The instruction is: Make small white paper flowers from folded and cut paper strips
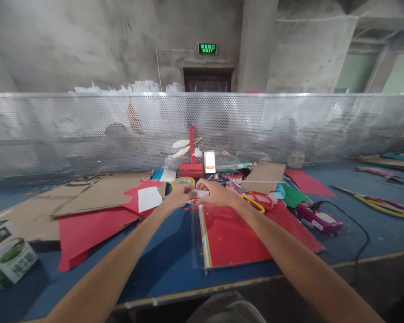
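Observation:
My left hand (pixel 178 196) and my right hand (pixel 215 193) meet over the blue table (pixel 168 260), both pinched on a small white piece of paper (pixel 199 194) held between them. Just below the hands lies a stack of coloured paper in a clear sleeve, red on top (pixel 235 237). A roll of yellow tape (pixel 183 181) sits right behind my left hand. Scissors with red and yellow handles (pixel 257 200) lie close to my right wrist.
Cardboard sheets (pixel 97 193) and red paper (pixel 87 229) cover the left side. A green-and-white box (pixel 6 251) stands at the left edge. A purple glue gun (pixel 318 218) with a black cord lies right. A perforated metal screen (pixel 289 125) walls the back.

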{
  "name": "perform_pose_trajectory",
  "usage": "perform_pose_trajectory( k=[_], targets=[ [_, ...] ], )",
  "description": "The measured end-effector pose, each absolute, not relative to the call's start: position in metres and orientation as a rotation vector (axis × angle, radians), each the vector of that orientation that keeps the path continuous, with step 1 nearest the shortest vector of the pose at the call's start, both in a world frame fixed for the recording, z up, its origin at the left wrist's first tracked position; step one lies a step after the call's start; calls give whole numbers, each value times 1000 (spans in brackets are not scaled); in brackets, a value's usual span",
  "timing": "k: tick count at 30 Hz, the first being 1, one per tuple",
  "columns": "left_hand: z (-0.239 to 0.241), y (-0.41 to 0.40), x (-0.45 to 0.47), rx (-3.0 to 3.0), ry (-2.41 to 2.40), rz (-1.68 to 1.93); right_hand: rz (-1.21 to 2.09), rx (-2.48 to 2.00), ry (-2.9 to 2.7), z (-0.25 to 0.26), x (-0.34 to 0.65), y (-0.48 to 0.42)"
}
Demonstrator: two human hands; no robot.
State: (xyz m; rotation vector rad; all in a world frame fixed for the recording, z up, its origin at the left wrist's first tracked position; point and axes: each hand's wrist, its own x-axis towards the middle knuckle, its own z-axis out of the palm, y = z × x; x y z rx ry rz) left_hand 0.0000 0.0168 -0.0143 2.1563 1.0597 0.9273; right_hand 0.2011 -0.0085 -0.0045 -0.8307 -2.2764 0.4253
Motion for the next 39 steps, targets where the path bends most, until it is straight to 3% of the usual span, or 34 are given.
perform_pose_trajectory(
  k=[4,8,19,31,39],
  targets=[
    [-13,15,1,1954,1053,893,117,-765,-2355,-5,198,-7],
    [-8,5,3,1802,1070,889,40,-808,-2353,-2,201,-5],
    [-9,6,0,1798,1095,881,115,-866,-2290,1,204,-5],
    [-7,5,-1,1730,1070,896,-60,-847,-2330,-3,206,7],
    [-10,10,-6,1739,1093,905,248,-913,-2173,-10,198,3]
  ],
)
